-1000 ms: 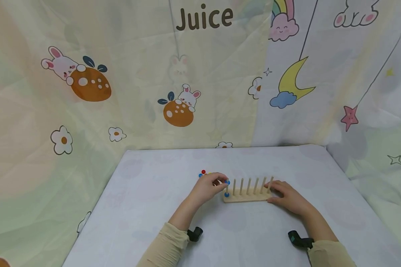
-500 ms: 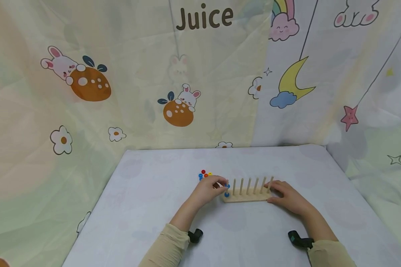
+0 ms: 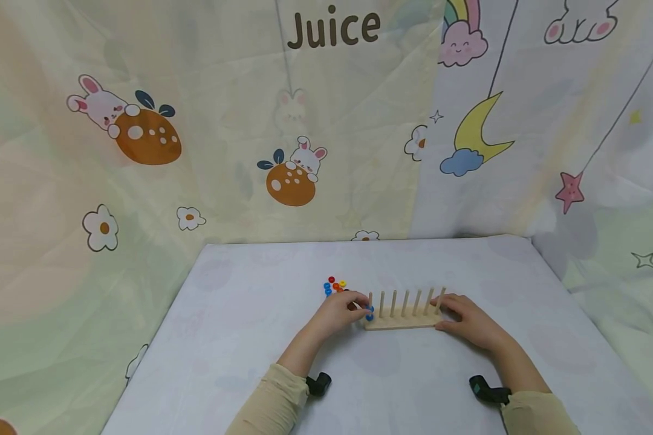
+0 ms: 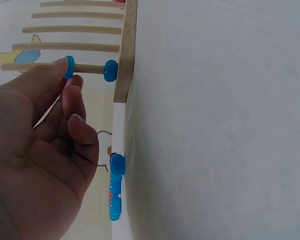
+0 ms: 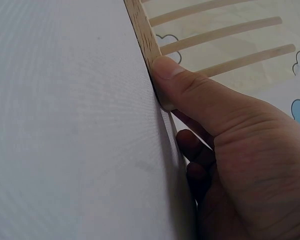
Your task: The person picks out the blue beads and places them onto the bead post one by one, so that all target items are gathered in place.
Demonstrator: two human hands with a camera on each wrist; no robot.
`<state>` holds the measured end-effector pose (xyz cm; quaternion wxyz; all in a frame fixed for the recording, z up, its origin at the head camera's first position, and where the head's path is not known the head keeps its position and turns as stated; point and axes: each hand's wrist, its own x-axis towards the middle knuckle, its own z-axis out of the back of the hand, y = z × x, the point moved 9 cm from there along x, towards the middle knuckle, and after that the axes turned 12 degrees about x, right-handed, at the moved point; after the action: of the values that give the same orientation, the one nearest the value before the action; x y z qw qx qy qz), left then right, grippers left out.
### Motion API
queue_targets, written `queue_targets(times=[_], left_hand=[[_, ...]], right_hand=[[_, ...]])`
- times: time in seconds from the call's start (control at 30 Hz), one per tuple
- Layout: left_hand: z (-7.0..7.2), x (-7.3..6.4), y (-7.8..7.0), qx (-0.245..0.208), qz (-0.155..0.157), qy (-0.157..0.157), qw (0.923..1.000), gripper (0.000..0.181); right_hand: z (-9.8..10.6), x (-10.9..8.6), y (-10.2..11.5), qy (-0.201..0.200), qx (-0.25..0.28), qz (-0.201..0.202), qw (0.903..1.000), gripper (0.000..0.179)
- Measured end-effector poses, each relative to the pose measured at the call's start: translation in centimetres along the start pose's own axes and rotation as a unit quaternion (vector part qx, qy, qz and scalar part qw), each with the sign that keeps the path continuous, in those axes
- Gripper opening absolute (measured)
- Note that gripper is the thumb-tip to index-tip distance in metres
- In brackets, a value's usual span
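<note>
A wooden peg rack (image 3: 402,324) with a row of upright pegs stands on the table. On its leftmost peg, one blue bead (image 4: 110,71) sits down at the base. My left hand (image 3: 333,315) pinches a second blue bead (image 4: 70,67) between thumb and fingertip, threaded on that same peg above the first, with a short gap between them. At the opposite end of the rack, my right hand (image 3: 470,321) grips the wooden base, its thumb (image 5: 169,67) on the front edge. The fingertips behind the base are partly hidden. The other pegs carry no beads.
Loose beads (image 3: 328,286) in blue, red, orange and yellow lie on the table behind my left hand, which partly covers them. A white cloth covers the table (image 3: 402,386). A printed curtain (image 3: 223,121) hangs behind it.
My left hand has lowered the pinched blue bead from the top of the leftmost peg to near the base. More of the loose beads show now. The right hand stays in place.
</note>
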<state>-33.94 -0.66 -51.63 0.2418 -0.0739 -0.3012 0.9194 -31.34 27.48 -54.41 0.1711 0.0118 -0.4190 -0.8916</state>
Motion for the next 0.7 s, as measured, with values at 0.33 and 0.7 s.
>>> queue_targets(times=[0.33, 0.7], left_hand=[[-1.1, -0.1, 0.4, 0.036, 0.003, 0.026, 0.999, 0.022], [-1.6, -0.1, 0.7, 0.04, 0.02, 0.037, 0.9983, 0.024]], right_hand=[[-0.1, 0.0, -0.2, 0.001, 0.005, -0.002, 1.0, 0.051], [0.0, 0.0, 0.0, 0.001, 0.003, 0.001, 1.0, 0.052]])
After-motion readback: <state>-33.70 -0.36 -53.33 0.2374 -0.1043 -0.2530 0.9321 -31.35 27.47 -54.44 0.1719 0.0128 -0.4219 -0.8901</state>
